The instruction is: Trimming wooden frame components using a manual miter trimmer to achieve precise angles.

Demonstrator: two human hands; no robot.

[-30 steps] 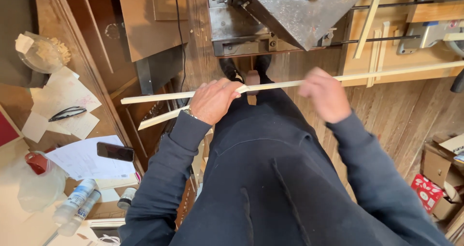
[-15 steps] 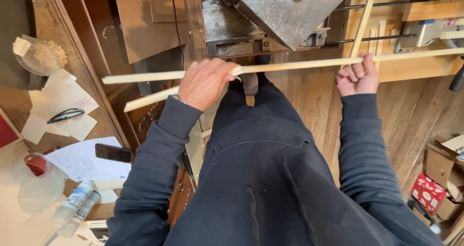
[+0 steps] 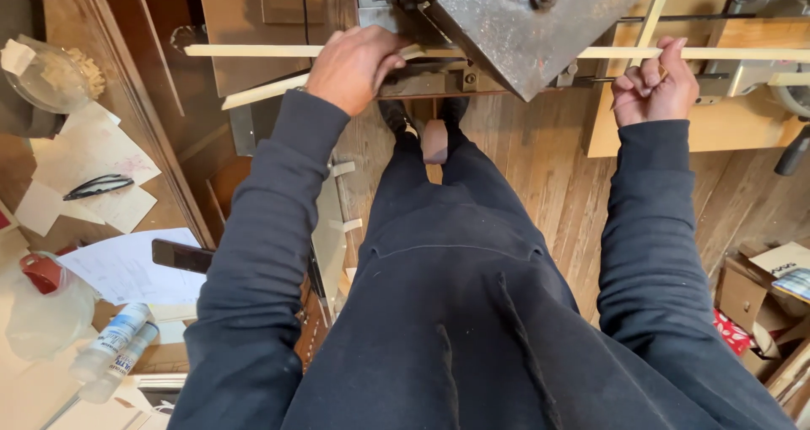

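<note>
**Q:** Head view, grip state?

**Me:** My left hand [image 3: 354, 65] is closed palm-down over the long pale wooden strip [image 3: 253, 50], just left of the rusty angled steel plate [image 3: 523, 25] of the machine. A second, shorter strip [image 3: 261, 92] slants out beneath the same hand; I cannot tell whether my fingers pin it too. My right hand [image 3: 656, 84] is curled shut around the long strip's other run, right of the plate, thumb side up.

**Q:** Where does the strip lie?

**Me:** Level, passing behind the plate's upper edge, with both ends well clear of it. The middle is hidden by the plate, so I cannot see what it rests against there. An upright stick [image 3: 651, 12] stands just right of the plate, near my right knuckles.

**Q:** Handling notes?

**Me:** My judgement: keep both hands at equal height so the strip stays square to the plate, and hold firmly but without bowing it, since stock this thin would flex. Keep fingertips away from the plate's lower point. Feet [image 3: 426, 126] are set directly below the plate; stance looks balanced.

**Q:** Surroundings?

**Me:** Papers, a dark phone [image 3: 181, 255] and plastic bottles [image 3: 114, 354] lie far left of the plate.
</note>
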